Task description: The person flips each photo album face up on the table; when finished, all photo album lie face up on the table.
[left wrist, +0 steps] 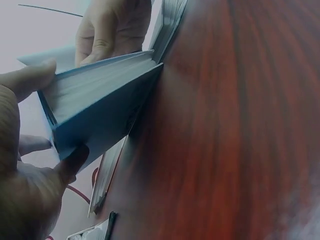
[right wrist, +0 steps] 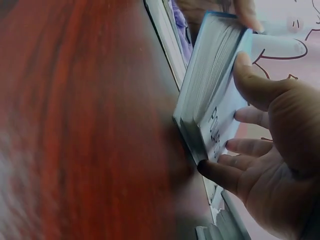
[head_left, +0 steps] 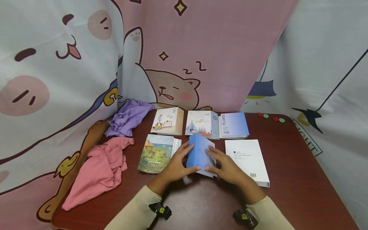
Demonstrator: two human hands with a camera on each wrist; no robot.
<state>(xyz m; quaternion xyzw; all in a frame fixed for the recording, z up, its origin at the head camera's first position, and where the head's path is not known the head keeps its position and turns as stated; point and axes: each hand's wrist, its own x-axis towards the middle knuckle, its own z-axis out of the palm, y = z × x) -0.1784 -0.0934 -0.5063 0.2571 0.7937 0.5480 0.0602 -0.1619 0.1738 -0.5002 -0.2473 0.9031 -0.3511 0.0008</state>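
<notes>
A blue photo album (head_left: 198, 151) is held tilted above the table, with its white page edges showing in both wrist views. At its left side, my left hand (head_left: 176, 163) grips the spine, thumb near the lower corner and fingers toward the upper part. My right hand (head_left: 230, 167) holds the other side, its fingers spread over the cover with dark lettering and its thumb near the bottom edge. In the left wrist view, the album (left wrist: 95, 120) stands slightly fanned between both hands. An album with a landscape cover (head_left: 156, 153) lies just left of my left hand.
Behind are a cream illustrated album (head_left: 167, 120), a tent-picture album (head_left: 201, 123) and a blue POLAROID album (head_left: 235, 124). A white album (head_left: 245, 161) lies right. Purple cloth (head_left: 127, 116) and pink cloth (head_left: 100, 169) are left; small red and green discs (head_left: 265, 116) lie far right.
</notes>
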